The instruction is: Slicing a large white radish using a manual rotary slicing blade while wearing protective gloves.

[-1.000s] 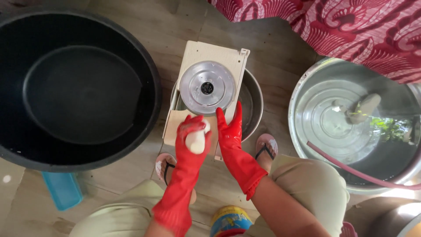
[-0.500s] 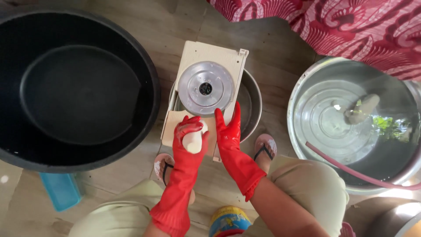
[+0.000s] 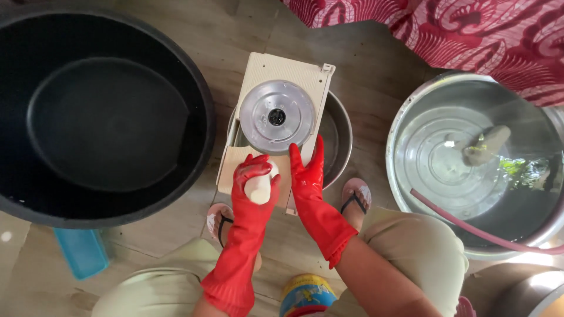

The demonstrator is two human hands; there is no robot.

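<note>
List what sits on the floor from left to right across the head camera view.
Large black plastic tub → beige slicer board with round metal disc → silver metal basin holding water and a pink hose.

Big black tub, steel basin – pink hose, blue container

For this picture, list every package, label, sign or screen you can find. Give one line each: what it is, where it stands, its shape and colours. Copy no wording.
Printed can: bottom edge, between the person's knees; round, with a yellow, blue and red wrapper.
Blue container: lower left on the wooden floor, below the black tub; flat, rectangular, plain light blue, no label visible.
No signs or screens are in view.
</note>
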